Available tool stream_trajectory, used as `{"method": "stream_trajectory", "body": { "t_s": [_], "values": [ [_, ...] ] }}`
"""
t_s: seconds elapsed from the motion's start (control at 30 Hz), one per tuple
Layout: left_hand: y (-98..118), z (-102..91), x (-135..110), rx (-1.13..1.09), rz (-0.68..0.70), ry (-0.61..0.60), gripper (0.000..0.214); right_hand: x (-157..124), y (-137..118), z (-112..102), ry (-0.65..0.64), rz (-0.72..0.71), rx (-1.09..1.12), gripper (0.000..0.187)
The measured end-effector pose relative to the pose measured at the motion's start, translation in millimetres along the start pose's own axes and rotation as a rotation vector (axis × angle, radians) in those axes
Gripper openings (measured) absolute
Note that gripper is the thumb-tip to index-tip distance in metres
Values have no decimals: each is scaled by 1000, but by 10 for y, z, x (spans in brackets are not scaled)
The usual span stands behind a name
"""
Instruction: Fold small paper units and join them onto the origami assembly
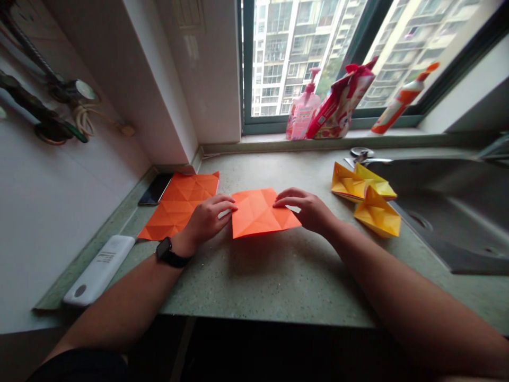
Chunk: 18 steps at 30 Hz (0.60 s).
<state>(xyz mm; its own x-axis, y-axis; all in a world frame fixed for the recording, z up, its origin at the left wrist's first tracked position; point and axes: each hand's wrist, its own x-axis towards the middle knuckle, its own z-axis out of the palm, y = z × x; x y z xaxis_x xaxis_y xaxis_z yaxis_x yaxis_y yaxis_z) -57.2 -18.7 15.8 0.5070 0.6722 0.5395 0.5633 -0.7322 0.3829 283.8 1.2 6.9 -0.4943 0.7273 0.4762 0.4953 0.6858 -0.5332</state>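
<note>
Between my hands is a creased sheet of orange origami paper point(258, 212), its near edge lifted a little above the counter and casting a shadow. My left hand point(212, 215) pinches the sheet's left edge; a dark watch sits on that wrist. On the other side, my right hand point(306, 207) grips the right part of the sheet, thumb and fingers at its edge. Beside my left hand lies more creased orange paper point(185, 199), partly covered by that hand. Several folded yellow paper boats point(377, 212) stand to the right of my right hand.
The green speckled counter point(278, 286) ends at a near edge. At left lie a phone point(156, 188) and a white power bank point(99, 269). A steel sink point(457, 212) is at right. The windowsill holds a pink pump bottle point(303, 112), a red pouch point(340, 103) and an orange-white bottle point(401, 103).
</note>
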Motion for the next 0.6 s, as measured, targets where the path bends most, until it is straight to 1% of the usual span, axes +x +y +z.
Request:
{"method": "stream_trajectory", "body": {
  "t_s": [0.1,0.2,0.3,0.37,0.43,0.5,0.57,0.6],
  "values": [
    [87,-38,8,-40,-20,90,11,9,-104,-27,118,17,10,17],
    [191,-51,17,-158,-135,198,13,19,-228,-31,228,114,120,20],
    [225,-12,19,-352,-283,231,23,43,-294,-5,232,267,387,26],
    [196,25,15,-424,-307,234,31,65,-289,18,204,385,605,32],
    [150,45,8,-382,-238,232,35,84,-255,36,178,533,779,37],
    [113,39,1,-228,-104,215,39,91,-209,45,149,678,900,39],
    [95,16,-4,-56,31,188,41,86,-169,49,113,769,972,40],
    [93,5,-5,14,77,175,38,81,-151,49,90,792,983,39]
  ]
}}
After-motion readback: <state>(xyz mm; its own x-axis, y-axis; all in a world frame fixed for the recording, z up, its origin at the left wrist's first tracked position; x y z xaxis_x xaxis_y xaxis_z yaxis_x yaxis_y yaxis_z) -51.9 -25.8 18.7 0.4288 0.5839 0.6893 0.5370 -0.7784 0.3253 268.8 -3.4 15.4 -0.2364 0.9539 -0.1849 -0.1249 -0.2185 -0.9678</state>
